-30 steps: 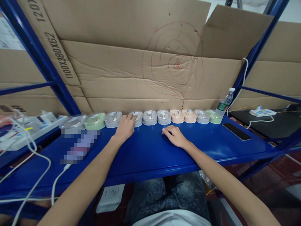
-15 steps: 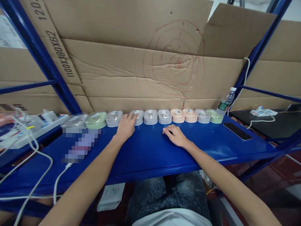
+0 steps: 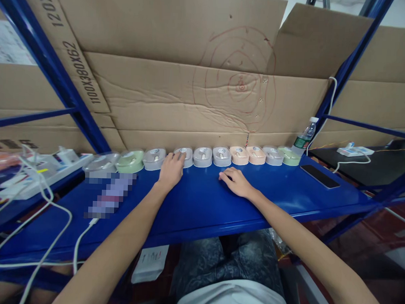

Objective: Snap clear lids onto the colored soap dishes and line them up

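Observation:
In the head view, my left hand (image 3: 171,171) rests against the row of small plastic cases at the back of the table. Its stretched fingers lie over the left side of a grey case with a clear lid (image 3: 188,157); the fingertips are partly hidden. Another grey case (image 3: 155,159) stands just left of that hand. My right hand (image 3: 236,182) lies on the blue tabletop (image 3: 201,200), fingers loosely bent and thumb apart, holding nothing. Nearest to it are a grey case (image 3: 222,156) and a peach case (image 3: 239,156), both a little beyond its fingers.
Green cases (image 3: 130,161) stand toward both ends of the row. A water bottle (image 3: 303,140) and a dark phone (image 3: 320,176) are at the right. Left lie a blurred-out flat object (image 3: 110,196) with a white cable (image 3: 77,247) and power strips (image 3: 60,167). Cardboard (image 3: 158,93) walls the back.

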Motion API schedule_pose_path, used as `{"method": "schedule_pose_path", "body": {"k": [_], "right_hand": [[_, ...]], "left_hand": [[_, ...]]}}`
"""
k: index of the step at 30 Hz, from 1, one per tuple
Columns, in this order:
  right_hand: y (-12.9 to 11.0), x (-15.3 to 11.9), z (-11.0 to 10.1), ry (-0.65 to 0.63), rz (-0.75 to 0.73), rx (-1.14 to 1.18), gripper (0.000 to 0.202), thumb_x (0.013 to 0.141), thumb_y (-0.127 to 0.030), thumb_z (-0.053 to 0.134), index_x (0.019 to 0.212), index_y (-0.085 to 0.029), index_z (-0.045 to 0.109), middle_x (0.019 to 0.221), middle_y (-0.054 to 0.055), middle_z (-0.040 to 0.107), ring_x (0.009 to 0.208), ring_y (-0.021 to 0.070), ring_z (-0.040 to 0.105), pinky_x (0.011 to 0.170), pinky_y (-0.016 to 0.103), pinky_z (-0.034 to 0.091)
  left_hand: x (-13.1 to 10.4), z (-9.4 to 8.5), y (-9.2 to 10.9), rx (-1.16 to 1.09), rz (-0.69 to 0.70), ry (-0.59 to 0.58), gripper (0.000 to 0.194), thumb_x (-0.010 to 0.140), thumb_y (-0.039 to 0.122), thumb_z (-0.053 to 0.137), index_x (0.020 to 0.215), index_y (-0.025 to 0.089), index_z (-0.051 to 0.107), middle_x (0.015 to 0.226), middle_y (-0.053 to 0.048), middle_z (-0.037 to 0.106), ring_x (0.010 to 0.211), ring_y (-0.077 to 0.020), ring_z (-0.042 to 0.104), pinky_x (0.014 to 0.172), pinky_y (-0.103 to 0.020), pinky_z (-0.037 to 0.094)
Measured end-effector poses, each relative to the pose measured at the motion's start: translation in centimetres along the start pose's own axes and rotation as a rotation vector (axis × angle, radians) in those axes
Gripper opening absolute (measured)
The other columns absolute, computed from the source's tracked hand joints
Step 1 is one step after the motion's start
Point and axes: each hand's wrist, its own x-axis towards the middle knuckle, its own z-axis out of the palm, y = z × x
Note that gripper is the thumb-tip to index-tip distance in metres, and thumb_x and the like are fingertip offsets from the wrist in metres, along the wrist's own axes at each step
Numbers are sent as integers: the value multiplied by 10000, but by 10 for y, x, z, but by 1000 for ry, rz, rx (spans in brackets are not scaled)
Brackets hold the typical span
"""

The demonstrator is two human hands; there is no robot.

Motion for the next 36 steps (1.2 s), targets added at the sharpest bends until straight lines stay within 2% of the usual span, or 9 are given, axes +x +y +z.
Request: {"method": "schedule_pose_path", "body": {"k": [4, 12, 17, 21, 25, 27, 30, 33, 36], "right_hand": [[0, 0, 0, -4, -2, -4, 512, 1152, -466, 431, 889, -213, 790, 949, 78, 789, 956, 250, 703, 981, 413, 490], [1, 0, 1, 0, -3, -3, 517, 1151, -473, 427, 900, -211, 796, 949, 86, 787, 953, 254, 698, 976, 422, 500], [2, 0, 1, -4, 1, -8, 523, 1149, -489, 426, 905, -219, 801, 943, 79, 782, 955, 252, 697, 970, 415, 498], [1, 0, 0, -7, 1, -11, 516, 1151, -472, 423, 908, -215, 798, 945, 81, 782, 963, 258, 696, 967, 421, 499], [-2, -1, -1, -4, -3, -5, 521, 1152, -477, 419, 899, -219, 794, 941, 79, 783, 956, 256, 696, 967, 423, 501], [-2, -1, -2, -3, -6, -3, 523, 1151, -484, 422, 893, -219, 792, 940, 78, 782, 951, 254, 695, 969, 423, 501], [-2, 0, -1, -3, -8, -7, 520, 1150, -485, 425, 887, -219, 786, 948, 79, 781, 959, 255, 692, 974, 426, 501], [-1, 0, 0, -10, -10, -17, 519, 1152, -477, 421, 875, -222, 779, 942, 76, 777, 968, 254, 691, 978, 424, 501], [-1, 0, 0, -13, -8, -25, 513, 1153, -464, 419, 882, -216, 777, 945, 79, 776, 966, 255, 693, 975, 425, 501]], "left_hand": [[1, 4, -4, -37, 11, 6, 543, 1012, 152, 454, 1545, 111, 546, 1569, -179, 573, 1343, -392, 513, 1128, -506, 442], [1, 1, -6, -101, 23, 27, 519, 1027, 246, 478, 1519, 110, 572, 1546, -185, 592, 1364, -373, 534, 1173, -490, 416], [5, -6, -13, -130, -56, 92, 526, 1097, 330, 341, 1508, 86, 562, 1492, -205, 617, 1360, -346, 558, 1184, -471, 414], [3, -7, -25, -69, -190, 109, 548, 1056, 290, 369, 1508, 28, 536, 1510, -274, 579, 1423, -423, 494, 1194, -567, 366], [-5, -4, -27, 67, -311, -8, 623, 977, 310, 511, 1517, 2, 513, 1539, -328, 527, 1442, -535, 430, 1155, -656, 345], [-7, -6, -24, 103, -319, -33, 610, 954, 326, 542, 1481, 20, 544, 1478, -319, 571, 1373, -532, 485, 1098, -638, 393], [-6, -12, -20, 138, -320, 10, 556, 946, 354, 542, 1396, 33, 607, 1350, -308, 631, 1243, -503, 550, 985, -602, 459], [-3, -17, -18, 168, -360, 37, 496, 929, 400, 561, 1248, 49, 704, 1278, -318, 642, 1195, -510, 549, 945, -621, 462], [-2, -19, -17, 175, -405, 35, 483, 884, 414, 614, 1169, 42, 728, 1238, -332, 642, 1192, -521, 549, 936, -643, 455]]}}
